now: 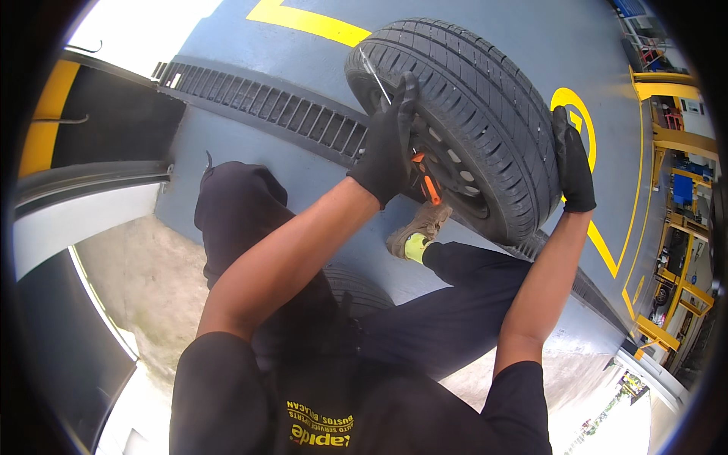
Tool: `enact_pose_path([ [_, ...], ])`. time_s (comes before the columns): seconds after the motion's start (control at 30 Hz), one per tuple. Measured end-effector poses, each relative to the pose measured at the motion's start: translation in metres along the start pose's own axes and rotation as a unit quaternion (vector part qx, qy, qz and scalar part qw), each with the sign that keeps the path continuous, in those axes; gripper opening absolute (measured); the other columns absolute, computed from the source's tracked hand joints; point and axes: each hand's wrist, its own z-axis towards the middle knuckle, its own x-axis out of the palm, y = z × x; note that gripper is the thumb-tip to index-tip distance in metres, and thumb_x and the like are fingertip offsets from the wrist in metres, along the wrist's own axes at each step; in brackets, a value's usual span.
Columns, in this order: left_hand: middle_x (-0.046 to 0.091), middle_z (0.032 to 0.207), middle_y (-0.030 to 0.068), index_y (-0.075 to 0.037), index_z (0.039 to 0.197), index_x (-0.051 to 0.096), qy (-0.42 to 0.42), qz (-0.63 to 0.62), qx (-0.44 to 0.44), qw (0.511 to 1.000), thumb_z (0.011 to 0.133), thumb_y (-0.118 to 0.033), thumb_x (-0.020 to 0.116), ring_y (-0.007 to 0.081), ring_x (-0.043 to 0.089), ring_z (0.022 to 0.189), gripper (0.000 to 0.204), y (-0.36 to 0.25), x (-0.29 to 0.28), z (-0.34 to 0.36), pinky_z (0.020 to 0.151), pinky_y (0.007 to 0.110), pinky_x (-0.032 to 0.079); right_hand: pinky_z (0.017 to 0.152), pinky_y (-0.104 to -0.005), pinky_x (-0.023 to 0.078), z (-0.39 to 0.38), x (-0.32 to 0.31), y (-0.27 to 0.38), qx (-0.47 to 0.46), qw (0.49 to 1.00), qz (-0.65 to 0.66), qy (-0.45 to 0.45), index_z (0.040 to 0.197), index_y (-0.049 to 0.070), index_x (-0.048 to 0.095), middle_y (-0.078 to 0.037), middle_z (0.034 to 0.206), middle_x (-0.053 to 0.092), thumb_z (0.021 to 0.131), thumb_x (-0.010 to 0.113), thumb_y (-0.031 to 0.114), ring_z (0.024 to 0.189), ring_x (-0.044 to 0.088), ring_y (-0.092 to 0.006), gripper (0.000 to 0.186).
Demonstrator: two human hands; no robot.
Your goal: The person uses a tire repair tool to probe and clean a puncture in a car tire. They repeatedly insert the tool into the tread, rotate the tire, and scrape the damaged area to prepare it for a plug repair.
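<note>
A car tire (485, 106) on a dark steel wheel rim (447, 163) stands tilted in front of me, its tread facing up and to the right. My left hand (388, 144), in a black glove, is closed around a screwdriver beside the rim face. The screwdriver's thin metal shaft (373, 72) sticks out beyond my fingers, and its orange-and-black handle (430, 186) shows below them. Against the tread's right side lies my gloved right hand (575, 163), fingers stretched out along the rubber. My left palm hides part of the rim.
A metal floor grate (273, 102) runs diagonally beneath the wheel. Another tire (356, 292) is low between my legs. My shoe (421, 227) is close to the wheel's lower edge. Yellow lines (318, 24) mark the blue-grey floor; yellow-framed equipment (682, 292) stands at the right.
</note>
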Motion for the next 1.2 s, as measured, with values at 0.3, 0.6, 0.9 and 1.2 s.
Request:
enact_pose_path([
  [0.3,0.062,0.126,0.0123,-0.007,0.145,0.05,-0.002,0.048,-0.011,0.999,0.102,-0.07,0.048,0.0224,0.06,0.112,0.077,-0.059,-0.025,0.049,0.095,0.037,0.051,0.104,-0.041,0.046,0.055,0.035,0.107,-0.147,0.986,0.06,0.048,0.149,0.006,0.052,-0.025,0.125,0.068,0.108,0.046,0.025,0.114,0.064,-0.0398,0.046],
  [0.6,0.049,0.152,0.017,-0.008,0.161,0.032,0.094,-0.018,0.009,0.995,0.103,-0.073,0.036,0.0293,0.053,0.137,0.086,-0.069,-0.025,0.024,0.109,0.045,0.05,0.109,-0.0396,0.041,0.047,0.08,0.107,0.084,0.939,0.319,0.101,0.147,-0.001,0.052,-0.024,0.128,0.069,0.113,0.031,0.05,0.122,0.062,-0.0322,0.065],
  [0.9,0.06,0.134,0.0075,-0.008,0.148,0.046,0.105,0.039,0.036,0.993,0.112,-0.049,0.037,0.0172,0.061,0.117,0.056,-0.061,-0.058,0.022,0.099,0.033,0.054,0.103,-0.0309,0.047,0.033,0.102,0.147,0.104,0.787,0.594,0.127,0.144,0.0,0.057,-0.01,0.129,0.065,0.111,0.039,0.056,0.115,0.059,-0.0179,0.068],
  [1.2,0.058,0.131,0.0184,-0.002,0.151,0.037,0.078,0.348,0.342,0.869,0.11,-0.034,0.048,0.0281,0.066,0.11,0.053,-0.087,-0.031,0.018,0.098,0.041,0.055,0.117,-0.0349,0.039,0.066,0.116,0.128,-0.022,0.85,0.526,-0.025,0.147,-0.001,0.048,-0.016,0.146,0.053,0.106,0.057,0.037,0.136,0.05,-0.0224,0.057],
])
